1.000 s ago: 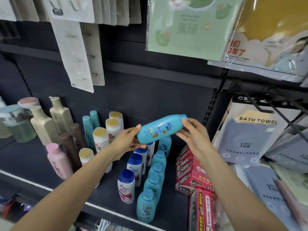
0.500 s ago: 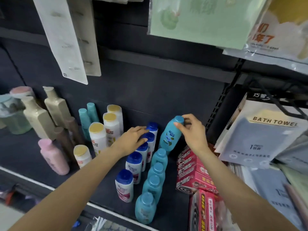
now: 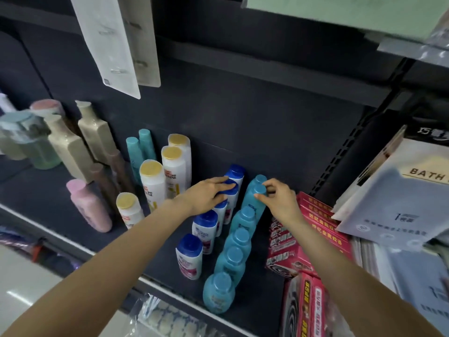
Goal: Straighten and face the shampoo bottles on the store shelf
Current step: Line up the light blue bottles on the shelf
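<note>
The right hand pinches the cap of a teal bottle between thumb and curled fingers; the bottle stands upright directly under that grip, second from the far end of the teal row that runs toward the near shelf edge. Just left, the left hand lies flat, fingers straight, on the caps of the blue-capped white bottles. Right of the teal row lie red boxes. All rest on the dark shelf.
</note>
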